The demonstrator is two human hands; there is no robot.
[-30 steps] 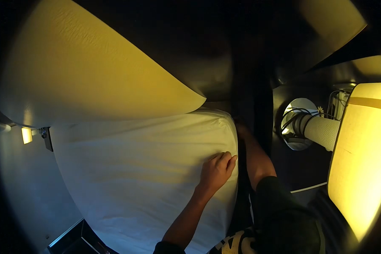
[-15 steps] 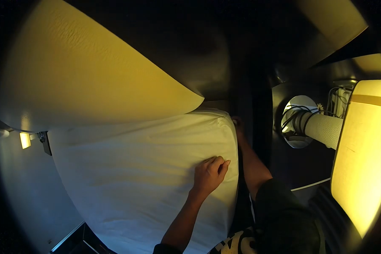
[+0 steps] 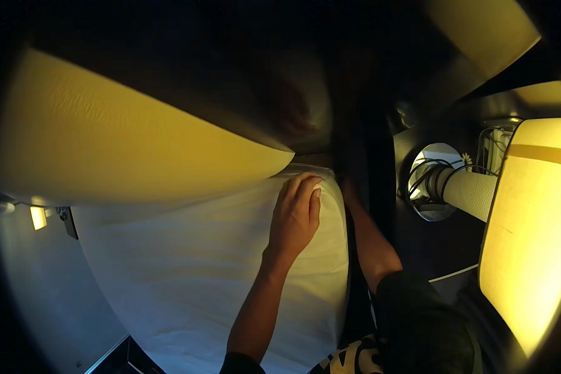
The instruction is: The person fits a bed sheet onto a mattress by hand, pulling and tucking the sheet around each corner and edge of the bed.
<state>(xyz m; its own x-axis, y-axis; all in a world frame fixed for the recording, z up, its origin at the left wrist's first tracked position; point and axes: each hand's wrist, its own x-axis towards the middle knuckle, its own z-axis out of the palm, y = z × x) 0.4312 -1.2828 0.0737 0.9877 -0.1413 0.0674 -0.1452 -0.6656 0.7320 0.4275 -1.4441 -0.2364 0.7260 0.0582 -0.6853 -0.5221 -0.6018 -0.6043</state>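
Note:
A white sheet (image 3: 187,262) covers a mattress in the middle, with wrinkles across its top. My left hand (image 3: 296,212) lies on it near the far right corner, its fingers pressed together on the cloth; a small fold of white shows by the fingertips. My right hand (image 3: 347,186) is down in the dark gap beside the mattress's right edge, close to the corner. Shadow and the mattress edge hide its fingers, so what it touches cannot be made out.
A large padded yellowish panel (image 3: 137,137) rises beyond the mattress. To the right are a glowing lamp shade (image 3: 530,230), a textured white cylinder (image 3: 472,192), and black cables (image 3: 427,181) before a round mirror-like opening. A dark, angular object (image 3: 128,358) stands at the lower left.
My left hand has moved forward from the middle of the sheet's right side toward the far corner. The right hand stays by the edge. The view has tilted slightly.

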